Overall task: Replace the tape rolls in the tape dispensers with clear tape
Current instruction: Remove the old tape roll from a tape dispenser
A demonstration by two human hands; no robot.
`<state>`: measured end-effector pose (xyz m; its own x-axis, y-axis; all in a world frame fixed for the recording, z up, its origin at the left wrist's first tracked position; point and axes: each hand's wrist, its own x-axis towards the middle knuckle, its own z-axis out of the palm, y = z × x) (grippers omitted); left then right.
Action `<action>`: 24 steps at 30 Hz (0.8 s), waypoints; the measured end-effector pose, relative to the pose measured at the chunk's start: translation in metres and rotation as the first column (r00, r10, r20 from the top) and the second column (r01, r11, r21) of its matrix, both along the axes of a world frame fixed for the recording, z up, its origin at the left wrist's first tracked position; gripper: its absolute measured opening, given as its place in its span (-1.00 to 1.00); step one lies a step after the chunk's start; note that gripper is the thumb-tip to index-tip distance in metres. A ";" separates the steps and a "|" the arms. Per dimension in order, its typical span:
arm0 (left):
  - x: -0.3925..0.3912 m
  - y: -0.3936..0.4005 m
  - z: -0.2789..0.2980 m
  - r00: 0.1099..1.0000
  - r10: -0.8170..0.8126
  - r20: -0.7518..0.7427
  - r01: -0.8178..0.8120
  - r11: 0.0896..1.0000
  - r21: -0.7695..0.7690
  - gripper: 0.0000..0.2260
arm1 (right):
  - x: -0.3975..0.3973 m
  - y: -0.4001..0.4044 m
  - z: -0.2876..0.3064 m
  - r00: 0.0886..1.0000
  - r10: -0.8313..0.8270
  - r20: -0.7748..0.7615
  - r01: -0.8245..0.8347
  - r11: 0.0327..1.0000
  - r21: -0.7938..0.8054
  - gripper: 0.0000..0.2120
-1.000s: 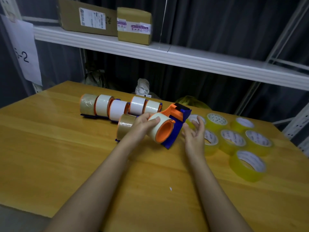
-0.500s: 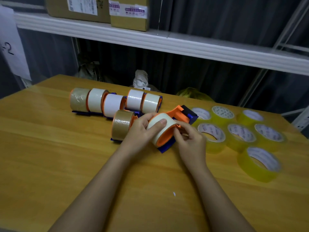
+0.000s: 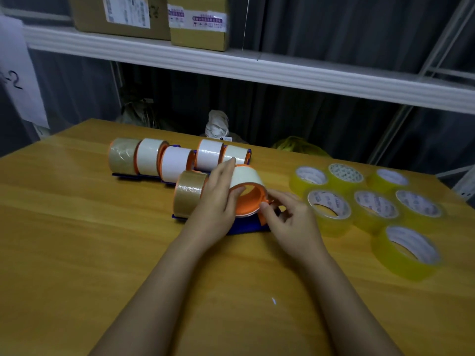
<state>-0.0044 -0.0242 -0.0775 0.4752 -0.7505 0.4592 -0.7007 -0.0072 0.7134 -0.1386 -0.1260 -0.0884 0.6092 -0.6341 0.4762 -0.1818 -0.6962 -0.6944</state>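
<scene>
A blue and orange tape dispenser [image 3: 246, 226] lies at the table's middle with a white tape roll [image 3: 245, 177] on its orange hub. My left hand [image 3: 218, 199] grips that white roll from the left, thumb on the hub's rim. My right hand [image 3: 288, 217] pinches the orange part of the dispenser at the roll's right edge. A brown tape roll [image 3: 189, 192] in another dispenser stands just left of my left hand. Several clear yellowish tape rolls [image 3: 329, 205] lie flat to the right.
A row of dispensers loaded with white and brown rolls [image 3: 164, 160] stands behind on the wooden table [image 3: 77, 253]. A white shelf [image 3: 257, 70] with cardboard boxes [image 3: 198, 21] hangs above the far edge. A paper sign [image 3: 18, 73] hangs at left.
The dispenser has been turned so the orange hub faces me more. My right hand shifted from the hub's front to the roll's right edge. The view has moved a little closer.
</scene>
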 end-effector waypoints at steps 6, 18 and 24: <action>0.004 0.002 0.000 0.997 -0.025 -0.078 0.025 1.000 -0.008 -0.51 | -0.005 -0.006 0.010 0.989 0.134 -0.056 -0.126 0.984 0.126 -0.53; 0.005 0.001 -0.007 0.993 -0.045 -0.108 0.044 0.999 -0.011 -0.47 | 0.001 -0.004 0.004 0.980 0.201 0.013 -0.199 0.957 0.213 -0.53; 0.002 -0.004 -0.009 0.997 -0.008 -0.074 0.007 1.000 -0.007 -0.44 | 0.004 -0.005 0.002 0.987 0.151 -0.049 -0.143 0.981 0.129 -0.58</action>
<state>-0.0026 -0.0281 -0.0864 0.5028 -0.7512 0.4277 -0.6457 0.0026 0.7636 -0.1345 -0.1315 -0.0863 0.7245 -0.5879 0.3599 -0.1265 -0.6266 -0.7690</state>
